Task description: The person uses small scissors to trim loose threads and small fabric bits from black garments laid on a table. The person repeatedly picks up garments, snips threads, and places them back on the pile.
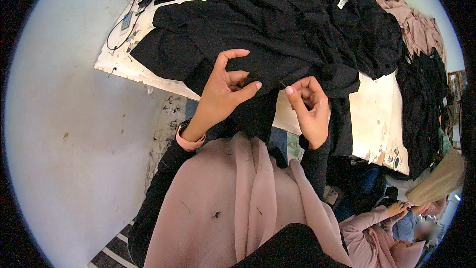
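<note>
Black garments lie heaped over the table, and part of one hangs over the near edge towards my lap. My left hand grips a fold of the black cloth between thumb and curled fingers, its index finger raised and bent. To its right, my right hand is closed in a pinch, thumb against index finger. From that pinch a thin, dark, needle-like piece points at the cloth; whether it is a needle or thread I cannot tell. Its tip lies against black fabric and is hard to make out.
The worn white tabletop shows at the right. On its left end lie a grey remote-like device and a black cord. Pink cloth and more black garments are piled at right. A person sits at lower right.
</note>
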`<action>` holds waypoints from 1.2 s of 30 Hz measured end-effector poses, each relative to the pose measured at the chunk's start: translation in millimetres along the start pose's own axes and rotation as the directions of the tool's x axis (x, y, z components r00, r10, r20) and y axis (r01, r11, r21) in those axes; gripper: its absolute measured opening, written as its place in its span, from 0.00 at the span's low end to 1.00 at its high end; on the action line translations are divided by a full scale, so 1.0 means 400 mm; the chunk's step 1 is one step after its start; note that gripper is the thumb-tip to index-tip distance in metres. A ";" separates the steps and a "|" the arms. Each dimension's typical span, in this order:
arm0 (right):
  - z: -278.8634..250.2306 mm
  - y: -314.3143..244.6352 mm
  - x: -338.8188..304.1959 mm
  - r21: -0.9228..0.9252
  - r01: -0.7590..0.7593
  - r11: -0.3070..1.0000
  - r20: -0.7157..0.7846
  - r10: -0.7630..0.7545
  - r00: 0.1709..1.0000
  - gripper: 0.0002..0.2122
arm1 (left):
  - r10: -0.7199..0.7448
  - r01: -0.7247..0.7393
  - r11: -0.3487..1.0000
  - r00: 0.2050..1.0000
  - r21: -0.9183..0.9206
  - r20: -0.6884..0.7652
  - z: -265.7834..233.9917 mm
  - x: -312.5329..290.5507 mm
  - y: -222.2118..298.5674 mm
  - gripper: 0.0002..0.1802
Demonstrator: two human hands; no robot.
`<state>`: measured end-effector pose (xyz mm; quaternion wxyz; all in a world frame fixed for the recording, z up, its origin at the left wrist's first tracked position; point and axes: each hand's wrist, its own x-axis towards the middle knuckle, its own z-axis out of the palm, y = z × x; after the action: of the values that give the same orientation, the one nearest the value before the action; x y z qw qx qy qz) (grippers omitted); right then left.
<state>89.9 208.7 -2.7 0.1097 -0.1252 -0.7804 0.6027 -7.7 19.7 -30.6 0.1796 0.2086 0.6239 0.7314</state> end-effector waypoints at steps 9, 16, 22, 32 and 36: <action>0.046 0.023 0.022 0.179 0.101 0.979 0.052 -0.111 0.992 0.07 | 0.160 -0.157 0.975 0.987 0.157 -0.005 0.033 -0.012 0.010 0.28; 0.019 -0.014 -0.025 -0.142 0.508 0.850 0.269 -0.460 0.846 0.08 | 0.596 -0.509 0.562 0.796 0.651 0.107 0.002 -0.016 0.008 0.14; 0.040 0.003 -0.039 -0.203 0.369 0.907 -0.087 -0.392 0.916 0.12 | 0.562 -0.479 0.690 0.827 0.542 0.013 0.013 -0.023 0.013 0.16; 0.054 0.000 -0.032 -0.491 0.438 0.753 -0.072 -0.536 0.841 0.09 | 0.548 -0.467 0.691 0.836 0.551 0.022 0.023 -0.027 0.018 0.15; 0.055 -0.013 -0.033 -0.581 0.448 0.680 -0.057 -0.582 0.811 0.07 | 0.577 -0.492 0.631 0.814 0.600 0.061 0.024 -0.029 0.018 0.14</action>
<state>95.0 182.9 -3.3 0.3282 0.0045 -0.9018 0.2811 7.4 20.6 -23.1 -0.1629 0.3786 0.7393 0.5325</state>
